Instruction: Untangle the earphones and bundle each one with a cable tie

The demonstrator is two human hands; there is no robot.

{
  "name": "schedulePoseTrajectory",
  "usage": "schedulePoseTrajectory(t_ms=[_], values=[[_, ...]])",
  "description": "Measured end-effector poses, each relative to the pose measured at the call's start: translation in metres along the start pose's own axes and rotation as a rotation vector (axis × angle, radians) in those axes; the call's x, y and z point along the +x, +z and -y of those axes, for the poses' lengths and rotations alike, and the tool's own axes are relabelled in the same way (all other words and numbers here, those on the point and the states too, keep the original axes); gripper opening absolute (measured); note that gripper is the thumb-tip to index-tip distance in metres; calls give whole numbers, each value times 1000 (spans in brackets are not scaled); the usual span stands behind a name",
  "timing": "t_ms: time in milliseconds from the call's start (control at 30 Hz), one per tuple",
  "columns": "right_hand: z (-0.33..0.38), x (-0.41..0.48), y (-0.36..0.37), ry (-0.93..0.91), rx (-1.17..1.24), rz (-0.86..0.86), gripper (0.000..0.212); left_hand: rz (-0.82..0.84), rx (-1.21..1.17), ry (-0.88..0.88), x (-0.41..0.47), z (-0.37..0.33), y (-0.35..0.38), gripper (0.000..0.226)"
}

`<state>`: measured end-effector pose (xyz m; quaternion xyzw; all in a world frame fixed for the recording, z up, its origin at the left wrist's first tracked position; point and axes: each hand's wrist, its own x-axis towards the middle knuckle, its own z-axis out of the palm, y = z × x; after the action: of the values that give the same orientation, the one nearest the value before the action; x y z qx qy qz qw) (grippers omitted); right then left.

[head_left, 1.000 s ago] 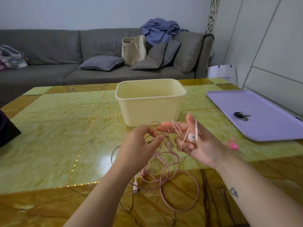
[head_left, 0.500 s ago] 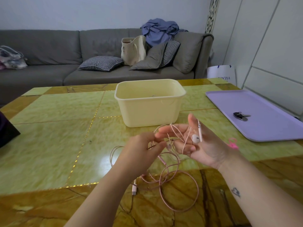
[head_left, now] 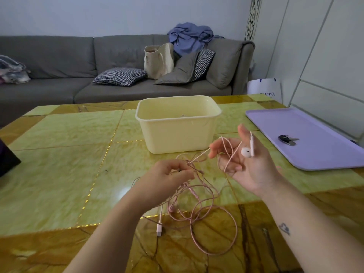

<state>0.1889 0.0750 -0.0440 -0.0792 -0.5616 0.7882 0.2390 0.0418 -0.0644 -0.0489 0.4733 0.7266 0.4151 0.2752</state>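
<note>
A tangle of pink earphone cables [head_left: 199, 201] lies on the table in front of me, with a white plug [head_left: 159, 231] at its near left. My left hand [head_left: 167, 180] pinches a knot of cable just above the tangle. My right hand [head_left: 246, 164] is raised palm up, cable strands looped over its curled fingers, and a white earbud [head_left: 246, 152] rests by the thumb. A taut strand runs between both hands. The pink cable tie on the table is hidden behind my right hand.
A cream plastic tub [head_left: 178, 125] stands just beyond my hands. A lilac tray [head_left: 315, 150] at the right holds a set of keys [head_left: 286, 139]. A grey sofa [head_left: 118, 71] with cushions and bags lies behind the table. A dark object [head_left: 7, 160] sits at the left edge.
My hands have drawn apart: the left dropped down and left with the knot, the right lifted to the right, pulling a strand taut between them.
</note>
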Motion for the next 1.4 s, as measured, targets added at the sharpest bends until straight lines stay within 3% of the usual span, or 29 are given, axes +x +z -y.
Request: schedulePoseTrajectory(t_ms=[167,400,633,700,767,900,1067,1200,1300,1400], values=[[-6,3,2,-152,-40,-141,56,99,-10,-88,-3,7,-21,16],[5,0,-3,-204,-248,-528,26,-170,103,-243,2,32,-45,20],[6,2,-8,-227,-86,-647,17,-253,508,-361,5,51,-47,23],[4,2,-7,-193,-205,-706,19,-320,621,-401,6,52,-46,20],[1,2,-9,-106,-497,-764,20,-433,715,-419,4,47,-45,14],[-5,2,-18,90,-967,-625,19,-627,657,-323,4,45,-46,16],[-16,2,-40,423,-1478,-448,42,-776,564,-276,1,44,-53,17],[-16,-1,-41,615,-1654,-332,75,-758,542,-288,0,44,-53,16],[-14,4,-26,509,-1787,-371,90,-737,538,-283,-1,43,-52,15],[-27,20,-9,213,-1735,-263,74,-719,512,-262,-2,41,-53,16]])
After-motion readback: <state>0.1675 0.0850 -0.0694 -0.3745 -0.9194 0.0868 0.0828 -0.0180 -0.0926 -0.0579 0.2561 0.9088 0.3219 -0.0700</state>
